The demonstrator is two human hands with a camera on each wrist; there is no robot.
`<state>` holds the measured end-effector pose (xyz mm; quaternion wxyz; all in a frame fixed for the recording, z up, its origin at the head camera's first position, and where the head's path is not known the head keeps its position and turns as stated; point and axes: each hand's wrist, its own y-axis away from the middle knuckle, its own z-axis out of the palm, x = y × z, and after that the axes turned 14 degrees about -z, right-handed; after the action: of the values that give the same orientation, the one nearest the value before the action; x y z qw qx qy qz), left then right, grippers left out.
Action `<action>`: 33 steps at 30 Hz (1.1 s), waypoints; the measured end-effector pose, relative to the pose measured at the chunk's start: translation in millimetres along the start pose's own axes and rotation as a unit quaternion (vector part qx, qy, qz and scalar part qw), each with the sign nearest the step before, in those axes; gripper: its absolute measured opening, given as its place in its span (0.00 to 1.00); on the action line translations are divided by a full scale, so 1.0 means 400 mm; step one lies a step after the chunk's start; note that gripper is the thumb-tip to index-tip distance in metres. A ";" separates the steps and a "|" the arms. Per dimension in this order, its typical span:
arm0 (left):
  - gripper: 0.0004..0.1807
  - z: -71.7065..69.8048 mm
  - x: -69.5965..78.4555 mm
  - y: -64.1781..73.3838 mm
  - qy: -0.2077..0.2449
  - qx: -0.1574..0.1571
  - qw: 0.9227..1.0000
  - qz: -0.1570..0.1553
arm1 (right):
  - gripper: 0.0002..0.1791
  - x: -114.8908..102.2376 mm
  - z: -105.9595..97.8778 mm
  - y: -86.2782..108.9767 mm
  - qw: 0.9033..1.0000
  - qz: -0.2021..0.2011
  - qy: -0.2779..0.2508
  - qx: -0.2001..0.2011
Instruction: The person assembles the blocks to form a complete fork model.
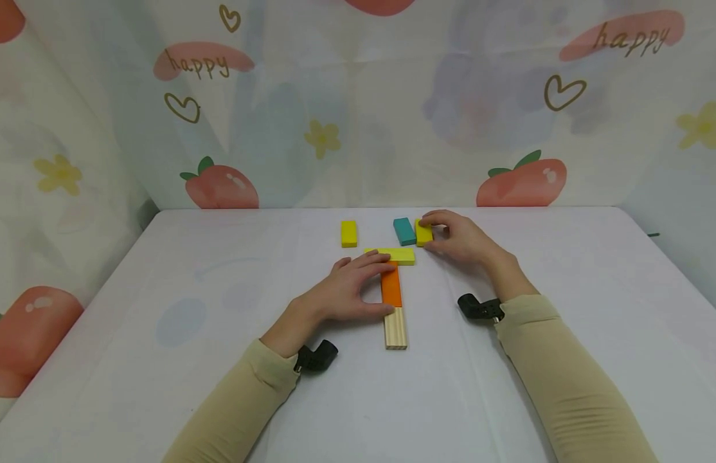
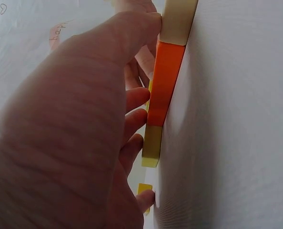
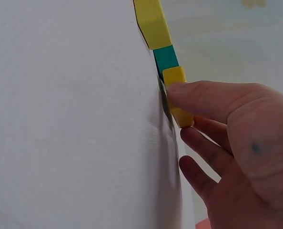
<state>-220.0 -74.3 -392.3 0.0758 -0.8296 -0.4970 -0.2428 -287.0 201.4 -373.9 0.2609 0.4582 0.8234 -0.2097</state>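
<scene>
My right hand (image 1: 465, 241) pinches a small yellow block (image 1: 424, 235) at the far side of the table, thumb on its near end and a finger on its far end. A teal block (image 1: 403, 231) lies right beside that block. Lower down, my left hand (image 1: 352, 292) rests with spread fingers along a row of blocks. Its thumb touches a plain wooden block (image 1: 395, 331), while its fingertips lie by an orange block (image 1: 391, 289) and over a yellow-green block (image 1: 403, 256) set crosswise at the row's far end.
Another yellow block (image 1: 349, 234) stands apart, to the left of the teal one. A white cloth covers the table (image 1: 219, 386), and a printed curtain (image 1: 369, 128) hangs behind its far edge. Black cameras (image 1: 319, 356) are strapped at both wrists.
</scene>
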 end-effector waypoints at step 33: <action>0.39 -0.003 0.004 0.004 0.002 -0.002 1.000 -0.002 | 0.27 -0.022 0.011 -0.011 0.999 -0.031 -0.008 -0.021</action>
<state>-218.6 -74.2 -390.1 0.0740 -0.8282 -0.4983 -0.2455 -285.8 191.0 -371.1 0.2700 0.4255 0.8393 -0.2041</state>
